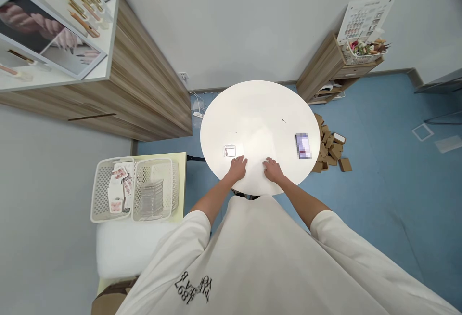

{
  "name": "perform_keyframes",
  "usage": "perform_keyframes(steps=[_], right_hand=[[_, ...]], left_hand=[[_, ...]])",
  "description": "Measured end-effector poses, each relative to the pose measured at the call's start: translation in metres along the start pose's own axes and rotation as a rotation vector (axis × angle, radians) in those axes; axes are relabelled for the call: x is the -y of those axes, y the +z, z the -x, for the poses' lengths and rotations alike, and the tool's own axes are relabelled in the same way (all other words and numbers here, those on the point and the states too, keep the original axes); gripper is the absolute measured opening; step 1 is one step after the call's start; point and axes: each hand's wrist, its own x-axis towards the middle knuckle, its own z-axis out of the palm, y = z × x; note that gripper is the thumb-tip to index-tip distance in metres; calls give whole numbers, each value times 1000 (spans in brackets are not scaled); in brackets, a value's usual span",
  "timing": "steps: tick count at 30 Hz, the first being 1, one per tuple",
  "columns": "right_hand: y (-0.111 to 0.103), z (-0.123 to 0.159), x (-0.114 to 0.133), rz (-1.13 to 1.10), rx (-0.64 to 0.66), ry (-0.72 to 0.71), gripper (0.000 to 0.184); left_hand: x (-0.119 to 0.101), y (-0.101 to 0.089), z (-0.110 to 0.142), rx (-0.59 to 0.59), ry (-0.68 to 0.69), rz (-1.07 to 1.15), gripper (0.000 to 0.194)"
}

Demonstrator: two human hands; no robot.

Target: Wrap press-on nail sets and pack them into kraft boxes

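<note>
1. Grip: your left hand (237,168) and right hand (273,170) lie palm down near the edge of a round white tabletop (256,112). The fingers are loosely spread and both hands are empty, with no pinch on anything.
2. Nearest item: a small white-framed card (229,151) lies flat just ahead of your left fingertips and slightly left, not touching them. Its print is too small to read.
3. Second item: a blurred purple-and-white packet (303,145) lies near the tabletop's rim, well to the right of your right hand.
4. Left of your left hand, off the table: two white mesh baskets (133,190) hold pink-patterned cards (119,190) and a stack of clear plastic trays (151,199).
5. Right of your right hand, beyond the rim: a heap of small kraft cardboard boxes (330,144) sits on the blue floor (375,209).
6. Risk: the card is thin and close. A careless slide of your left hand could shove it, and its flat lie may resist a pinch.
7. Risk: a wide right-hand reach could nudge the packet over the rim into the boxes.
8. Risk: the table's support is hidden. Heavy pressure at the edge could tilt it if it stands on a central post.
</note>
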Motion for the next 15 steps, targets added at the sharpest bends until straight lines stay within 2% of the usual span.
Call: perform_keyframes(steps=[5, 8, 15], right_hand=[[-4, 1, 13, 21, -10, 1, 48], [-6, 1, 22, 36, 5, 29, 48], [-6, 4, 32, 40, -4, 108, 48]], left_hand=[[42, -31, -1, -150, -152, -22, 55], [65, -43, -2, -161, -180, -48, 50], [96, -40, -11, -156, -108, -77, 46]])
